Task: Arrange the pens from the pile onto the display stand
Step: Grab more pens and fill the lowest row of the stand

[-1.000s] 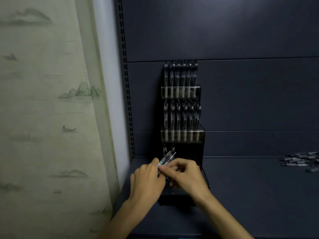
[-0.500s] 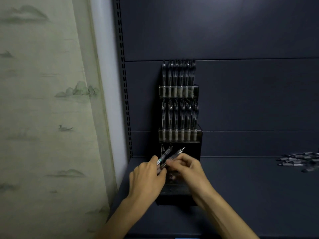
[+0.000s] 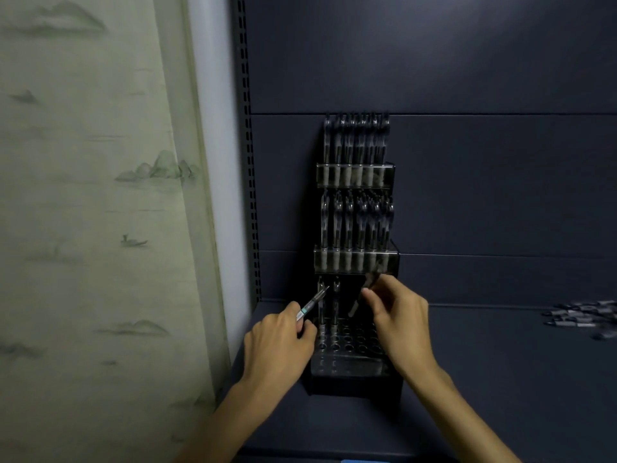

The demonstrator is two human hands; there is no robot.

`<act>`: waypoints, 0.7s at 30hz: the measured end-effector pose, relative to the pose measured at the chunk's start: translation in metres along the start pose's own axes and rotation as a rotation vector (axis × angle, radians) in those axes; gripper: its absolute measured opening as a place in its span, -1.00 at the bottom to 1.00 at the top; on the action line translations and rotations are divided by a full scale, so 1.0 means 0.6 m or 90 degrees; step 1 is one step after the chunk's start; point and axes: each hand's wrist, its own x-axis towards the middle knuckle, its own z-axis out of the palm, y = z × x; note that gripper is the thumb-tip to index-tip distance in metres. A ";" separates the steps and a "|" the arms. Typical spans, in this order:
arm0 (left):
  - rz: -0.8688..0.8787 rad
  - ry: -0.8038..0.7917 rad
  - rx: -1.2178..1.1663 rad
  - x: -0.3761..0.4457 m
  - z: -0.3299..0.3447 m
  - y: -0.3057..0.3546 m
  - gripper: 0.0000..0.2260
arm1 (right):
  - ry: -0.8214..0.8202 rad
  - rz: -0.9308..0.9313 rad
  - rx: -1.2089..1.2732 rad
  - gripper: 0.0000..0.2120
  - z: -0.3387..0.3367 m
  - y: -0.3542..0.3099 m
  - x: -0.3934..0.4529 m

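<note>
The dark shelf (image 3: 484,379) carries the display stand (image 3: 355,372) at its back left, with the two upper tiers full and two pens (image 3: 329,315) upright in the lowest tier. The pile of pens (image 3: 581,317) lies far to your right. Your left hand (image 3: 278,350) pinches one pen (image 3: 312,304), tilted. Your right hand (image 3: 399,320) pinches another pen (image 3: 362,295) over the empty holes.

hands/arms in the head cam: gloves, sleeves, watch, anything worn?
Nothing worn that shows. The left hand and the right hand are bare, no gloves, no rings visible. Both forearms are bare down to the frame's lower edge: no sleeves, watch or wristband in view. The dim light could hide small marks.
</note>
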 end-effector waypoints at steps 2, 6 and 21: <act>-0.001 -0.003 -0.002 -0.001 0.001 0.000 -0.65 | -0.008 -0.018 -0.032 -0.90 0.008 0.003 0.000; 0.001 -0.011 0.007 -0.002 0.008 -0.007 -0.65 | -0.037 -0.002 -0.054 -0.79 0.021 0.009 -0.005; 0.008 -0.005 -0.002 -0.013 0.038 -0.025 -0.64 | -0.094 0.048 -0.072 -0.88 0.039 0.029 -0.020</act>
